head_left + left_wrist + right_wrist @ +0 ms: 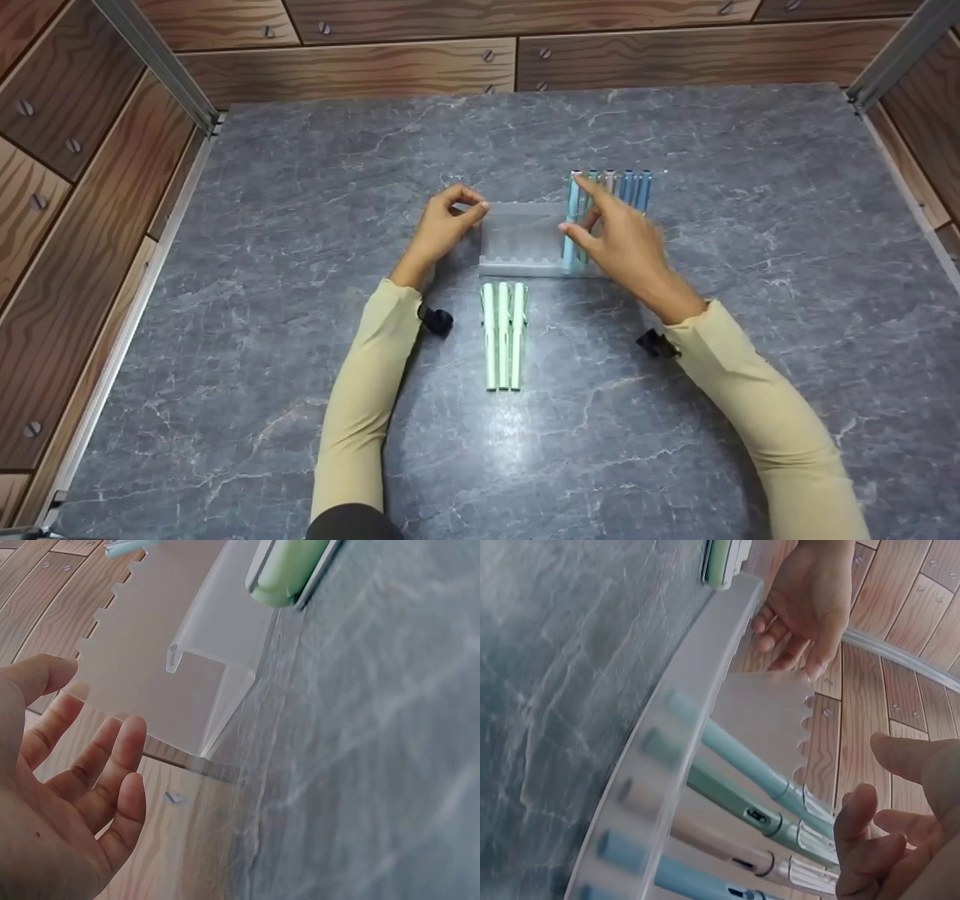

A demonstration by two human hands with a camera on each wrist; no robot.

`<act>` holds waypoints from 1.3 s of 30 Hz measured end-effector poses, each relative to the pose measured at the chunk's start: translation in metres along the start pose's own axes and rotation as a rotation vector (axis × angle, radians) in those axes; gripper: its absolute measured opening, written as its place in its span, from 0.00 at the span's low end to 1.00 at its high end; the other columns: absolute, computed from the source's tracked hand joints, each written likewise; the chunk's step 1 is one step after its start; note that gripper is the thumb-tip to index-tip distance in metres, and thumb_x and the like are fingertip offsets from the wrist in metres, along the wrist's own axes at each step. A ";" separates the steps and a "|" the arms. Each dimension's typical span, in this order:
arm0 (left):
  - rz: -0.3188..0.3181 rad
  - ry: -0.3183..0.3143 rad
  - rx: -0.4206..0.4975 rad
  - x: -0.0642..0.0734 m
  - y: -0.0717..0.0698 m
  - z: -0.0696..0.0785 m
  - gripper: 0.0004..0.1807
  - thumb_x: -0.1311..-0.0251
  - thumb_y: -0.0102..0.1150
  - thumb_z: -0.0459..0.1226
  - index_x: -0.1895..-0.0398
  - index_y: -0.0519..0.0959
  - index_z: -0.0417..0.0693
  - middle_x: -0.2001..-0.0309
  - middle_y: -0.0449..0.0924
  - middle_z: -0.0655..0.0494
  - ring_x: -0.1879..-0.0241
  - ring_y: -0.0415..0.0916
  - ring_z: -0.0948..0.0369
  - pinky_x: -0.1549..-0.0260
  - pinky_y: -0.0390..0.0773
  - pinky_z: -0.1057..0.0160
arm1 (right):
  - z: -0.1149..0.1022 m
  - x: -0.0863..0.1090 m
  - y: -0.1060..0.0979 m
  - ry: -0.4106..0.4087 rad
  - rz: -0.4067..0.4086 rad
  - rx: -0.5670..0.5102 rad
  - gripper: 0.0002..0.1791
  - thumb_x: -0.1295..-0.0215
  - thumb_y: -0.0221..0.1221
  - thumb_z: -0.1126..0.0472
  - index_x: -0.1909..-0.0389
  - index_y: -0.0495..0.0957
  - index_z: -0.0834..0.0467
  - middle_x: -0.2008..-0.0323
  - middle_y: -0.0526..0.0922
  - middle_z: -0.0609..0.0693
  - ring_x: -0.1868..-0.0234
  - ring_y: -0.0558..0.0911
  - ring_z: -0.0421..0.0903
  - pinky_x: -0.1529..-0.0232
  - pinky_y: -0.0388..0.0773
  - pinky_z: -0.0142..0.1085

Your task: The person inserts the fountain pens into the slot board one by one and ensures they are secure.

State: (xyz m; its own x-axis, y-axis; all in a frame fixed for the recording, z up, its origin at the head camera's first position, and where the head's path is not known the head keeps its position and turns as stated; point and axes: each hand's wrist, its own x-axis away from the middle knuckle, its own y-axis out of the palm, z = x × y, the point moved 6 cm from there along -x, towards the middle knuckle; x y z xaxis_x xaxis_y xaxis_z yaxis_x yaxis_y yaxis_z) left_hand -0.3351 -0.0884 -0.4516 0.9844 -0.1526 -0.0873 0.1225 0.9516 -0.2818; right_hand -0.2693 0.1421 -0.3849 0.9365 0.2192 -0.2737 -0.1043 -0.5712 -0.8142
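Note:
A translucent plastic pen rack (523, 231) with a notched upper edge stands on the table. My left hand (448, 225) pinches its upper left corner between thumb and index finger; the other fingers are loosely bent in the left wrist view. Several pens lean in the rack's right part: a light blue pen (754, 763), a green pen (731, 795), a pinkish-brown pen (720, 844) and blue pens (697, 881). Over them is my right hand (628, 244), index fingertip at the top of the light blue pen, thumb apart from it. That hand partly hides the pens in the head view.
Three light green pens (503, 337) lie side by side on the table in front of the rack. The grey marbled tabletop (300, 180) is bordered by wood-patterned walls (405, 71) and metal posts. A small black camera (436, 321) sits at each wrist.

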 end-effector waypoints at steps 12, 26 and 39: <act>-0.001 0.005 0.012 -0.001 0.000 0.001 0.09 0.38 0.62 0.38 0.61 0.80 0.41 0.63 0.79 0.53 0.66 0.80 0.43 0.73 0.75 0.69 | -0.008 0.012 0.015 0.020 -0.135 -0.119 0.39 0.38 0.65 0.51 0.29 0.60 0.52 0.65 0.78 0.51 0.83 0.67 0.41 0.80 0.63 0.35; -0.006 0.000 0.012 -0.002 0.001 -0.001 0.10 0.38 0.62 0.39 0.60 0.80 0.41 0.62 0.79 0.52 0.68 0.80 0.47 0.74 0.73 0.71 | -0.010 0.027 0.044 0.039 -0.332 -0.203 0.40 0.40 0.66 0.49 0.30 0.62 0.54 0.62 0.78 0.53 0.82 0.70 0.39 0.79 0.69 0.33; 0.001 0.005 0.022 -0.001 0.001 -0.001 0.10 0.38 0.62 0.38 0.61 0.80 0.40 0.63 0.79 0.52 0.68 0.80 0.46 0.76 0.73 0.71 | -0.006 0.043 0.071 0.085 -0.600 -0.332 0.39 0.39 0.65 0.55 0.29 0.59 0.55 0.59 0.75 0.55 0.81 0.68 0.40 0.77 0.67 0.33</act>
State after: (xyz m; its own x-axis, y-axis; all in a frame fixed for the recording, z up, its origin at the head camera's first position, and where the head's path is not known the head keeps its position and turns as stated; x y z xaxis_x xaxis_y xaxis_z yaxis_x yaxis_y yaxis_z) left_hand -0.3362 -0.0880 -0.4532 0.9840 -0.1524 -0.0922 0.1239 0.9574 -0.2608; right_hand -0.2346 0.1060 -0.4508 0.8246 0.5182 0.2269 0.5354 -0.5853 -0.6088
